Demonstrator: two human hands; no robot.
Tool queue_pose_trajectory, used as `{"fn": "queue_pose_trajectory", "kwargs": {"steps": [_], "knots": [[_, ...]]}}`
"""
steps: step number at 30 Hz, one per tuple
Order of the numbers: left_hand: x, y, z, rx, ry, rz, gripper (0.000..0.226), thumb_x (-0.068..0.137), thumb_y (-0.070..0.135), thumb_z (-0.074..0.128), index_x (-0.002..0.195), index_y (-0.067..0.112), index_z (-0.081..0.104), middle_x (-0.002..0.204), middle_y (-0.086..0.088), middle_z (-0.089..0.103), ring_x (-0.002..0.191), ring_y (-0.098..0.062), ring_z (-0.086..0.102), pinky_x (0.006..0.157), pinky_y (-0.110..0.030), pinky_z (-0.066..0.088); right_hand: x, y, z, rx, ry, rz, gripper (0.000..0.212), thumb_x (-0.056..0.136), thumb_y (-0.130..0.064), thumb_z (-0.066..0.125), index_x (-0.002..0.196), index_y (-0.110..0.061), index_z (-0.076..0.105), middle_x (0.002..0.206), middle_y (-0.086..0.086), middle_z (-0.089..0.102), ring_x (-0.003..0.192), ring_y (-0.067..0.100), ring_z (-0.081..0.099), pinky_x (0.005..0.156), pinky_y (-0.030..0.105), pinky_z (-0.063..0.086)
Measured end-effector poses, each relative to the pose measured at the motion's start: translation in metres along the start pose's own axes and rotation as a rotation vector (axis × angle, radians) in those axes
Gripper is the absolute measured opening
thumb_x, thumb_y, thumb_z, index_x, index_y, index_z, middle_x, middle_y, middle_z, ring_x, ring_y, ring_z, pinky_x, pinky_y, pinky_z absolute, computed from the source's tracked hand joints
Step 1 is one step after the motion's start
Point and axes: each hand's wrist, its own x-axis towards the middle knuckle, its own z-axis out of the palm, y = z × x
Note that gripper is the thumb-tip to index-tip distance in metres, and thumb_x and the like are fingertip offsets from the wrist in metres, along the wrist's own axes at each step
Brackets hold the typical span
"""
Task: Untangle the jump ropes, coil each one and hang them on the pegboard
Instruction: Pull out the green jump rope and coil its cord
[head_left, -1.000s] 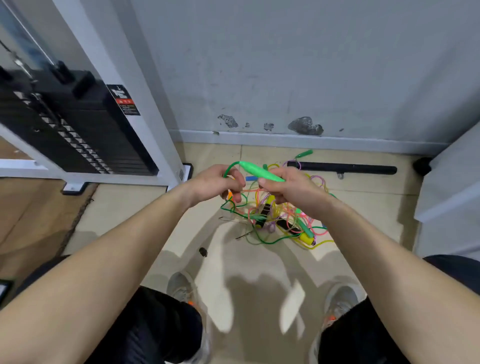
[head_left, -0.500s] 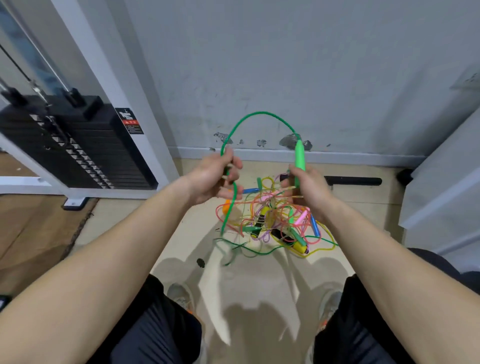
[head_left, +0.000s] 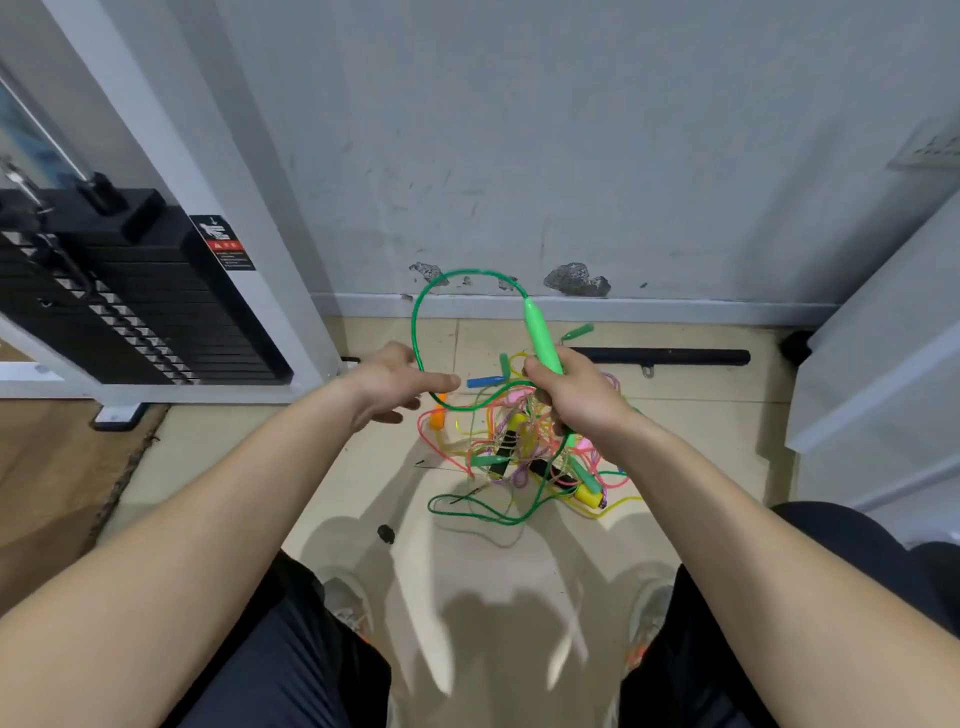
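Observation:
A tangled pile of jump ropes (head_left: 524, 447), pink, yellow, orange, blue and green with several handles, lies on the tiled floor ahead of my feet. My right hand (head_left: 576, 395) grips a bright green handle (head_left: 540, 335) that points upward. Its green rope (head_left: 423, 317) arches up and left in a loop, comes down past my left hand, curves back to my right hand and trails into the pile. My left hand (head_left: 395, 384) is beside the loop with fingers spread, thumb extended toward the rope, holding nothing. No pegboard is in view.
A weight-stack machine (head_left: 130, 312) with a white frame stands at left. A black bar (head_left: 660, 357) lies along the grey wall's base. A white cabinet side (head_left: 883, 364) is at right. My shoes (head_left: 348, 603) are just below the pile.
My left hand has let go of the green rope and opened. The loop now runs back to my right hand, which still holds the green handle upright.

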Motion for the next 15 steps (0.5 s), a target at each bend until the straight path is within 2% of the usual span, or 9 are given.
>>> {"fn": "queue_pose_trajectory", "kwargs": {"steps": [2, 3, 5, 6, 8, 10, 11, 13, 15], "knots": [[0.003, -0.002, 0.0, 0.057, 0.157, 0.105, 0.114, 0.071, 0.036, 0.088, 0.155, 0.016, 0.014, 0.15, -0.012, 0.039, 0.136, -0.028, 0.042, 0.108, -0.041, 0.04, 0.002, 0.002, -0.005, -0.216, 0.029, -0.018, 0.016, 0.101, -0.034, 0.052, 0.102, -0.018, 0.055, 0.071, -0.001, 0.049, 0.058, 0.016, 0.045, 0.056, 0.031, 0.035], [0.0, 0.0, 0.001, 0.144, 0.246, 0.219, 0.121, 0.068, 0.036, 0.09, 0.156, 0.02, 0.008, 0.155, -0.011, 0.028, 0.142, -0.028, 0.031, 0.115, -0.04, 0.032, 0.003, 0.004, -0.007, -0.337, 0.029, -0.03, 0.016, 0.099, -0.033, 0.054, 0.105, -0.019, 0.057, 0.072, -0.001, 0.054, 0.063, 0.018, 0.05, 0.059, 0.033, 0.038], [-0.004, 0.004, 0.008, 0.383, 0.361, 0.503, 0.11, 0.068, 0.043, 0.086, 0.154, 0.032, 0.019, 0.155, -0.005, 0.025, 0.143, -0.026, 0.025, 0.118, -0.04, 0.026, 0.004, 0.003, -0.009, -0.583, 0.017, -0.068, 0.015, 0.096, -0.031, 0.057, 0.107, -0.023, 0.063, 0.08, 0.0, 0.062, 0.077, 0.023, 0.06, 0.068, 0.035, 0.045], [-0.006, 0.007, 0.014, 0.492, 0.358, 0.632, 0.099, 0.07, 0.047, 0.083, 0.151, 0.036, 0.027, 0.155, -0.002, 0.028, 0.143, -0.024, 0.026, 0.119, -0.04, 0.024, 0.004, 0.0, -0.008, -0.663, -0.001, -0.089, 0.014, 0.094, -0.032, 0.059, 0.106, -0.026, 0.065, 0.083, -0.001, 0.064, 0.083, 0.023, 0.061, 0.073, 0.035, 0.047], [-0.004, 0.01, 0.03, 0.632, 0.229, 0.729, 0.08, 0.078, 0.053, 0.074, 0.146, 0.036, 0.038, 0.15, 0.005, 0.041, 0.14, -0.019, 0.035, 0.12, -0.045, 0.02, 0.006, -0.006, -0.006, -0.712, -0.057, -0.123, 0.01, 0.092, -0.033, 0.062, 0.101, -0.032, 0.065, 0.084, -0.005, 0.066, 0.083, 0.019, 0.06, 0.072, 0.03, 0.047], [0.001, 0.011, 0.044, 0.621, 0.06, 0.668, 0.062, 0.088, 0.048, 0.067, 0.142, 0.03, 0.044, 0.13, 0.001, 0.06, 0.121, -0.021, 0.054, 0.108, -0.041, 0.035, 0.007, -0.01, -0.007, -0.656, -0.104, -0.137, 0.011, 0.09, -0.032, 0.067, 0.099, -0.037, 0.063, 0.085, -0.007, 0.066, 0.077, 0.013, 0.058, 0.063, 0.02, 0.042], [0.004, 0.012, 0.048, 0.553, 0.006, 0.629, 0.051, 0.092, 0.044, 0.064, 0.137, 0.026, 0.047, 0.113, -0.002, 0.066, 0.102, -0.023, 0.06, 0.091, -0.035, 0.044, 0.009, -0.01, -0.009, -0.593, -0.107, -0.141, 0.015, 0.088, -0.031, 0.07, 0.101, -0.036, 0.063, 0.087, -0.007, 0.066, 0.076, 0.011, 0.058, 0.06, 0.019, 0.041], [0.007, 0.016, 0.049, 0.439, -0.012, 0.57, 0.029, 0.099, 0.038, 0.056, 0.12, 0.018, 0.056, 0.082, 0.001, 0.062, 0.074, -0.019, 0.057, 0.066, -0.031, 0.042, 0.013, -0.006, -0.009, -0.435, -0.014, -0.137, 0.027, 0.086, -0.03, 0.074, 0.109, -0.031, 0.06, 0.091, -0.006, 0.064, 0.078, 0.009, 0.059, 0.059, 0.022, 0.04], [0.008, 0.02, 0.047, 0.187, -0.062, 0.48, 0.025, 0.103, 0.032, 0.049, 0.101, 0.009, 0.058, 0.066, 0.002, 0.058, 0.062, -0.018, 0.055, 0.065, -0.033, 0.043, 0.017, -0.003, -0.012, -0.295, 0.138, -0.085, 0.039, 0.087, -0.029, 0.071, 0.121, -0.027, 0.052, 0.091, -0.002, 0.062, 0.083, 0.012, 0.06, 0.063, 0.028, 0.041]]}}
